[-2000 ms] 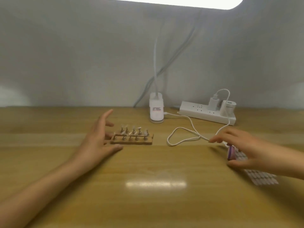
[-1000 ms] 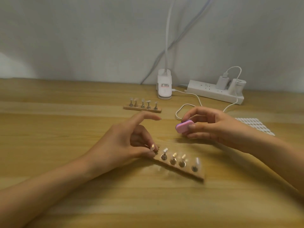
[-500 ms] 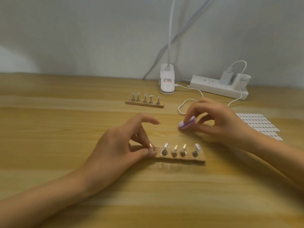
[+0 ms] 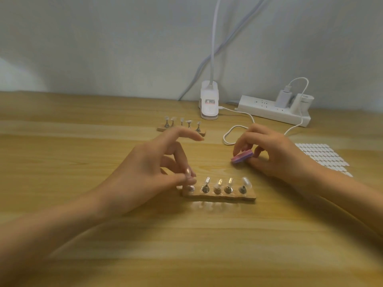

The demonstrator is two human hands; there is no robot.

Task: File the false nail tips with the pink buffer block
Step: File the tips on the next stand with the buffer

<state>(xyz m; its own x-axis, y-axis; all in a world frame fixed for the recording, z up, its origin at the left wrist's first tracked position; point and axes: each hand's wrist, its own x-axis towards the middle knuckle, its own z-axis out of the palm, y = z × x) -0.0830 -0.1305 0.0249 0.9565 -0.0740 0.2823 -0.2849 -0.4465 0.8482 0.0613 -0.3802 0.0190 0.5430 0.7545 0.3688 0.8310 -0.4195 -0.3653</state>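
Note:
A wooden strip (image 4: 219, 196) lies in front of me with several metal pegs, each topped by a clear false nail tip (image 4: 246, 181). My left hand (image 4: 149, 172) pinches the leftmost tip between thumb and fingers, its index finger raised. My right hand (image 4: 273, 154) holds the pink buffer block (image 4: 242, 157) between thumb and fingers, just above and to the right of the strip, clear of the tips.
A second wooden strip with nail tips (image 4: 181, 126) lies farther back. Behind it stand a white clip lamp base (image 4: 209, 103) and a white power strip (image 4: 273, 109) with plugs and a looping white cable (image 4: 238, 129). A sheet of adhesive tabs (image 4: 323, 156) lies at right.
The near strip was pulled toward me and turned parallel to the table edge. My right hand picked up the pink block and brought it close to the strip.

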